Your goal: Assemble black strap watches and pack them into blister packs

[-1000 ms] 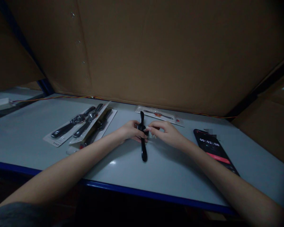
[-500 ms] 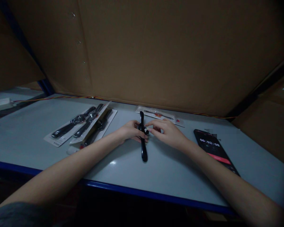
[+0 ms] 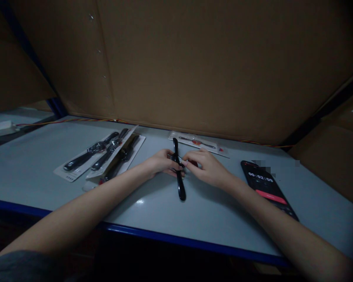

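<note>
A black wristwatch [image 3: 180,184] lies stretched out on the grey table [image 3: 41,172], strap running toward me. My left hand [image 3: 161,162] is curled around the watch's case from the left side. My right hand [image 3: 204,166] meets it from the right, fingers pinched together at the case; whether a small part or tool sits in them is too dark to tell. Both hands touch the watch at its middle.
Three packaged black watches on white cards [image 3: 104,156] lie at the left. A small packet with a thin tool [image 3: 198,143] lies behind my hands. A phone showing a running timer [image 3: 266,188] sits at the right. Brown cardboard walls [image 3: 194,66] enclose the table's back and sides.
The watch's near strap end has swung slightly right. My right hand moved in closer to the case and pinched tighter. The phone timer advanced by a second.
</note>
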Action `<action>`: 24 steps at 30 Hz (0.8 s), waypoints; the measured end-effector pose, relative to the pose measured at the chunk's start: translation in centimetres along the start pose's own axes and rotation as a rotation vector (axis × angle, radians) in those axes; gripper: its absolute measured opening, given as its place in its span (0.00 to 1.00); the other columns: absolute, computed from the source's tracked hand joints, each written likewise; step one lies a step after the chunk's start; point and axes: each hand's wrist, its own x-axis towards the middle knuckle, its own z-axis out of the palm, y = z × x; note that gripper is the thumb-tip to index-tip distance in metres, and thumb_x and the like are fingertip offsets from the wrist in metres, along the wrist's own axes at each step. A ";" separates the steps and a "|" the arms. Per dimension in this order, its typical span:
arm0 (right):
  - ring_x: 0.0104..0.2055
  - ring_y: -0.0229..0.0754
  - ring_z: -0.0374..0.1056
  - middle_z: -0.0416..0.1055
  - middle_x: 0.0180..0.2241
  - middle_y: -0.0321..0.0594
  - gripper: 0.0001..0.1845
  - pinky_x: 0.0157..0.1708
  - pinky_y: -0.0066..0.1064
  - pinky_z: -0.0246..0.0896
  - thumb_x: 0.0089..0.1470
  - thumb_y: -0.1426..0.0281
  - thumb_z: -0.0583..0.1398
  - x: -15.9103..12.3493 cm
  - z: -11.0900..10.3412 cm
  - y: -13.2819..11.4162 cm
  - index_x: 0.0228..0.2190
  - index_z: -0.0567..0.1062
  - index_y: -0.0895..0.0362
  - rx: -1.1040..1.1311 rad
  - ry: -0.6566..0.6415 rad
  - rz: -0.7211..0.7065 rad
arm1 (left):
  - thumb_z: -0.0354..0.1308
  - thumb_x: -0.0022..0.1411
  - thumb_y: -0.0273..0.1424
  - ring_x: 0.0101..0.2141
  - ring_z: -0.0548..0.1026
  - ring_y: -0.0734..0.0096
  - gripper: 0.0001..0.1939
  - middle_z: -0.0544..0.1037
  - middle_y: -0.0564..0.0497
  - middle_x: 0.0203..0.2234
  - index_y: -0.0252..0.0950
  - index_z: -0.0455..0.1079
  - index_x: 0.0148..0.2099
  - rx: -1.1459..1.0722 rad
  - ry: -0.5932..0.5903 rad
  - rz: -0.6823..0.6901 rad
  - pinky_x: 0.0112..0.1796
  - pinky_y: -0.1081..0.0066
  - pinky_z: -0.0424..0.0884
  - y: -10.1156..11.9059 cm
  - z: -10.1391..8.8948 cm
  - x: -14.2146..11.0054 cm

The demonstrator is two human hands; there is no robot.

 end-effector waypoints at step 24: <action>0.23 0.36 0.59 0.64 0.19 0.33 0.08 0.25 0.28 0.47 0.52 0.66 0.55 0.5 1.2 0.8 0.26 0.70 0.56 0.136 0.098 0.183 | 0.63 0.43 0.20 0.25 0.77 0.65 0.20 0.76 0.47 0.24 0.28 0.61 0.39 0.037 -0.049 0.009 0.28 0.67 0.74 0.2 0.1 -0.2</action>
